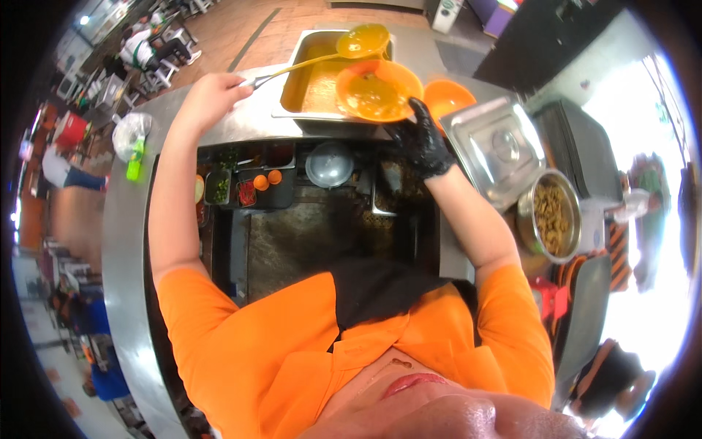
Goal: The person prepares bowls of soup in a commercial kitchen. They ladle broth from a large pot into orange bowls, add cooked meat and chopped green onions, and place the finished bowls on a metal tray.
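My bare left hand [216,101] grips the handle of a ladle [362,41], whose bowl is coated in yellow-orange liquid. The ladle's bowl is over the far right corner of a rectangular steel food pan [306,82], which holds similar liquid. In a black glove, my right hand [421,144] holds an orange bowl [351,82] by its near right rim. Yellowish broth with some pieces in it lies in that bowl, which is over the right part of the pan. A second orange bowl [452,97] sits just behind, to the right, partly hidden.
A steel pan lid [502,145] and a metal bowl of browned food pieces [550,217] stand right. Below the counter [123,247] are a round metal lid [329,164], containers of chopped greens [220,186] and a dark griddle [296,241]. Seated people are at far left.
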{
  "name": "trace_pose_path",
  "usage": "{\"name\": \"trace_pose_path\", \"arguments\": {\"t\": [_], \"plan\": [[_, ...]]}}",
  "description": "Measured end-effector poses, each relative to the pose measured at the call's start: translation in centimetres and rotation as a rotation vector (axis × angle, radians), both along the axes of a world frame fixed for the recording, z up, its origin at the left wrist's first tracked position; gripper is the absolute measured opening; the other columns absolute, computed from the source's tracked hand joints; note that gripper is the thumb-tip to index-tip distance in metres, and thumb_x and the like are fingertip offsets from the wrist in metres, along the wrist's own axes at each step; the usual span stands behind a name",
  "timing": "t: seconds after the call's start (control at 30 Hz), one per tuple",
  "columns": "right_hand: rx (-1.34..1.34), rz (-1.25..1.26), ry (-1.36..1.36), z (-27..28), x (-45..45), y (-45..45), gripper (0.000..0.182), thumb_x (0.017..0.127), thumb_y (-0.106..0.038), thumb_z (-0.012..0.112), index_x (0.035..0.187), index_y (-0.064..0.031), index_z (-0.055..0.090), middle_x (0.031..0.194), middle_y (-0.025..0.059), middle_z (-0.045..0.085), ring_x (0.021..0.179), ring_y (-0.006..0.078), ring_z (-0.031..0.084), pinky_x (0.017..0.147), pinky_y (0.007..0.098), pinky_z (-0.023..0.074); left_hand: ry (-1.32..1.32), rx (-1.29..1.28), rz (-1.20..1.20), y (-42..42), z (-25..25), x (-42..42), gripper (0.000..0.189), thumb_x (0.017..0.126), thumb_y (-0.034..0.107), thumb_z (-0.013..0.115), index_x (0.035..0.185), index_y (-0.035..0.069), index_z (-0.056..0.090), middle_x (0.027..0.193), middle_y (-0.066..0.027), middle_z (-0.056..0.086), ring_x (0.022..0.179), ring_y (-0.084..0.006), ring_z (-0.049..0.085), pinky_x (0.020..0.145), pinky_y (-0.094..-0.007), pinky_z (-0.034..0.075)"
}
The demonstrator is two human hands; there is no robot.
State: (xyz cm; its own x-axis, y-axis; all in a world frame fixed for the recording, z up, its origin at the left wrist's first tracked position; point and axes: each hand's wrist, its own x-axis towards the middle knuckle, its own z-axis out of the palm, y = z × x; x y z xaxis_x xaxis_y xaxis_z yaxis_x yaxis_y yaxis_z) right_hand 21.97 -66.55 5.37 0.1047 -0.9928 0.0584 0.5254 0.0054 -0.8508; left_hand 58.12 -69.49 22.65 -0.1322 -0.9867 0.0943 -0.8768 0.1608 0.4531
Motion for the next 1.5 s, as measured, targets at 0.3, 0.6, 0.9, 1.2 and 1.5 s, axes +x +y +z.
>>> {"name": "trace_pose_path", "arguments": {"t": [0.3,0.6,0.9,1.2,1.5], "plan": [[0.081,0.049,0.102,3.7,-1.8,5.7,0.037,0.091,-0.019,0.054,0.127,-0.0088,0.049,0.128,0.0092,0.051,0.118,0.0202,0.048,0.099,0.0353,0.0411,-0.558,-0.116,-0.128,-5.3,-6.8,-6.8,0.021,0.08,0.012,0.055,0.09,0.004,0.071,0.087,-0.0168,0.068,0.083,-0.029,0.067,0.068,-0.0405,0.053],[0.552,0.148,0.022,5.3,0.8,12.6,0.042,0.086,-0.021,0.063,0.123,-0.0079,0.051,0.122,0.0088,0.056,0.114,0.0228,0.052,0.095,0.038,0.0451,-0.024,-1.228,-0.095,8.3,-6.8,-6.2,0.036,0.073,0.037,0.071,0.1,0.014,0.064,0.102,-0.0034,0.064,0.096,-0.0224,0.06,0.089,-0.0379,0.045],[-0.58,0.513,0.816,-2.9,8.0,17.1,0.058,0.079,0.009,0.064,0.131,-0.0018,0.041,0.133,0.0151,0.044,0.123,0.0278,0.044,0.105,0.0381,0.0349,0.215,-0.678,0.928,37.4,-31.1,14.8,0.022,0.084,0.016,0.063,0.102,0.005,0.065,0.101,-0.0118,0.064,0.098,-0.0259,0.061,0.085,-0.0335,0.048],[0.028,0.778,0.521,-12.8,28.2,23.7,0.046,0.094,-0.028,0.051,0.131,-0.0011,0.043,0.134,0.0123,0.045,0.125,0.0183,0.041,0.109,0.034,0.0276,0.41,-0.074,1.989,61.0,-54.5,41.0,0.039,0.082,0.026,0.06,0.113,0.001,0.062,0.114,-0.0206,0.061,0.105,-0.0349,0.058,0.091,-0.039,0.045],[0.83,0.948,0.077,-23.5,51.5,31.2,0.042,0.091,-0.015,0.053,0.129,-0.001,0.045,0.129,0.0111,0.05,0.121,0.0221,0.045,0.107,0.0357,0.0317,0.197,0.425,2.051,67.1,-64.1,57.3,0.056,0.084,0.034,0.06,0.123,-0.003,0.048,0.12,-0.0265,0.052,0.106,-0.0381,0.055,0.093,-0.041,0.045]]}}
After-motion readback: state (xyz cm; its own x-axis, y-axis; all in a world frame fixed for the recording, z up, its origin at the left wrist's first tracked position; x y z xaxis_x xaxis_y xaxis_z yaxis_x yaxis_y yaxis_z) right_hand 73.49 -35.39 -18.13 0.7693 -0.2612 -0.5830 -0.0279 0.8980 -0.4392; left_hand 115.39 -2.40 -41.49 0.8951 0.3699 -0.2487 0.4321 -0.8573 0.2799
